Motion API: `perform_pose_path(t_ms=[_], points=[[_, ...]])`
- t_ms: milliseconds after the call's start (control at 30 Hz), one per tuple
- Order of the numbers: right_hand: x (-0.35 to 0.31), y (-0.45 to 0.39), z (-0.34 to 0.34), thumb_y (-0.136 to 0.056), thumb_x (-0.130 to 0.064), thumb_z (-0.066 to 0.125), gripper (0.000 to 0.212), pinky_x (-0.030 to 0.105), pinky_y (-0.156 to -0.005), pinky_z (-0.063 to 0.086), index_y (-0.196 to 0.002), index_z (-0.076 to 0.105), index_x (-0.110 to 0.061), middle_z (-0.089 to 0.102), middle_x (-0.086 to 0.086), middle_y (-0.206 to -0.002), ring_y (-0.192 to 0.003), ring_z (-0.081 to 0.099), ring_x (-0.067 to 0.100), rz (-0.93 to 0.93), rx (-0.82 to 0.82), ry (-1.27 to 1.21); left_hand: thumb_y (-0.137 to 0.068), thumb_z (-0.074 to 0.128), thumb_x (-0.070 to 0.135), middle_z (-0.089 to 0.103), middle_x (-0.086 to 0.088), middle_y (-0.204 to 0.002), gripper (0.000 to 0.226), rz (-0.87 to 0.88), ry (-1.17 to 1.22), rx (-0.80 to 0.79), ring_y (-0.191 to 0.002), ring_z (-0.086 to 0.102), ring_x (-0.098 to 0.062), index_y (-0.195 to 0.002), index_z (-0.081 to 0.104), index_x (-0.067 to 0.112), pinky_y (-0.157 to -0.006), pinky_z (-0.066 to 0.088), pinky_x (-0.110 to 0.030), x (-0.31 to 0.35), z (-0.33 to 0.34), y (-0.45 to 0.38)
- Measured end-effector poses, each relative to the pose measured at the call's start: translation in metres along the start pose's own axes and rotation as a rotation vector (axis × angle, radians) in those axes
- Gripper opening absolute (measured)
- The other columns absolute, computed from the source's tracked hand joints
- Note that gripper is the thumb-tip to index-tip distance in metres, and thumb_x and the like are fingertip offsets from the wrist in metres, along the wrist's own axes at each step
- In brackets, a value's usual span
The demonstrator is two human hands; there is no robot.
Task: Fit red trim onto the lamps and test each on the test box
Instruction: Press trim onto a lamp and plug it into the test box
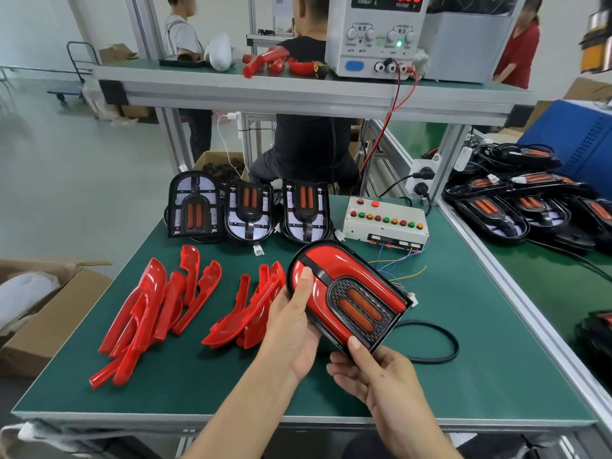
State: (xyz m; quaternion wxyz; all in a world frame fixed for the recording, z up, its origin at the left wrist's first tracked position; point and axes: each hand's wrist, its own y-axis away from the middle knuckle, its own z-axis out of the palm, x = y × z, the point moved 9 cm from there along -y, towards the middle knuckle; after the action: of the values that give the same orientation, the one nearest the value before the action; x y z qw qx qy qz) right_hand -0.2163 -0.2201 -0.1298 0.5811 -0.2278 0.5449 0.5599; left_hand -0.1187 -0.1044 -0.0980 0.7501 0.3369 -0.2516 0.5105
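I hold a lamp with red trim fitted on it above the green table. My left hand grips its left edge, thumb pressing on the red trim. My right hand grips the lamp's near corner from below, thumb on top. The lamp's black cable loops on the table to the right. Two heaps of loose red trim pieces lie on the left. Three untrimmed lamps stand at the table's back. The white test box with coloured buttons sits behind the held lamp.
A power supply reading 12.00 stands on the upper shelf, red and black leads dropping toward the test box. Several black lamps are piled on the right bench. An open cardboard box sits left of the table. People stand and sit beyond the shelf.
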Motion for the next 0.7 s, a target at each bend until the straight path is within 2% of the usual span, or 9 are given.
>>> perform_pose_path(t_ms=[100, 400, 567, 633, 700], points=[[-0.005, -0.001, -0.002, -0.067, -0.049, 0.078, 0.065, 0.026, -0.059, 0.060, -0.102, 0.068, 0.005, 0.077, 0.023, -0.086, -0.077, 0.077, 0.034, -0.027, 0.051, 0.047, -0.087, 0.069, 0.039, 0.073, -0.015, -0.122, 0.055, 0.003, 0.009, 0.000, -0.114, 0.070, -0.031, -0.132, 0.063, 0.007, -0.104, 0.051, -0.056, 0.001, 0.002, 0.000], [-0.011, 0.000, -0.006, -0.072, -0.058, 0.074, 0.060, 0.027, -0.054, 0.058, -0.093, 0.073, -0.002, 0.075, 0.022, -0.075, -0.068, 0.076, 0.038, -0.135, 0.098, 0.153, -0.087, 0.070, 0.040, 0.072, -0.017, -0.122, 0.058, -0.035, -0.008, -0.005, -0.114, 0.070, -0.034, -0.133, 0.062, 0.007, -0.102, 0.052, -0.060, -0.002, 0.000, -0.001], [-0.004, 0.004, -0.001, -0.070, -0.060, 0.072, 0.067, 0.030, -0.056, 0.060, -0.096, 0.071, 0.001, 0.077, 0.020, -0.080, -0.072, 0.077, 0.036, -0.053, 0.080, 0.177, -0.081, 0.071, 0.041, 0.072, -0.015, -0.125, 0.063, -0.057, 0.019, -0.031, -0.116, 0.070, -0.030, -0.136, 0.062, 0.010, -0.100, 0.053, -0.051, -0.004, 0.002, -0.002], [-0.004, 0.009, 0.003, -0.075, -0.069, 0.067, 0.073, 0.033, -0.056, 0.061, -0.093, 0.069, 0.002, 0.076, 0.020, -0.076, -0.067, 0.076, 0.035, 0.044, -0.007, 0.328, -0.078, 0.072, 0.044, 0.073, -0.013, -0.124, 0.065, -0.052, 0.015, -0.021, -0.115, 0.070, -0.030, -0.135, 0.063, 0.012, -0.103, 0.051, -0.053, -0.005, 0.002, -0.003], [-0.005, 0.018, 0.001, -0.081, -0.077, 0.062, 0.072, 0.026, -0.052, 0.055, -0.080, 0.072, -0.006, 0.075, 0.015, -0.067, -0.055, 0.073, 0.026, 0.131, -0.135, 0.647, -0.078, 0.071, 0.045, 0.074, -0.010, -0.123, 0.063, -0.038, -0.013, 0.000, -0.113, 0.071, -0.029, -0.134, 0.064, 0.017, -0.105, 0.050, -0.055, -0.005, 0.000, -0.005]])
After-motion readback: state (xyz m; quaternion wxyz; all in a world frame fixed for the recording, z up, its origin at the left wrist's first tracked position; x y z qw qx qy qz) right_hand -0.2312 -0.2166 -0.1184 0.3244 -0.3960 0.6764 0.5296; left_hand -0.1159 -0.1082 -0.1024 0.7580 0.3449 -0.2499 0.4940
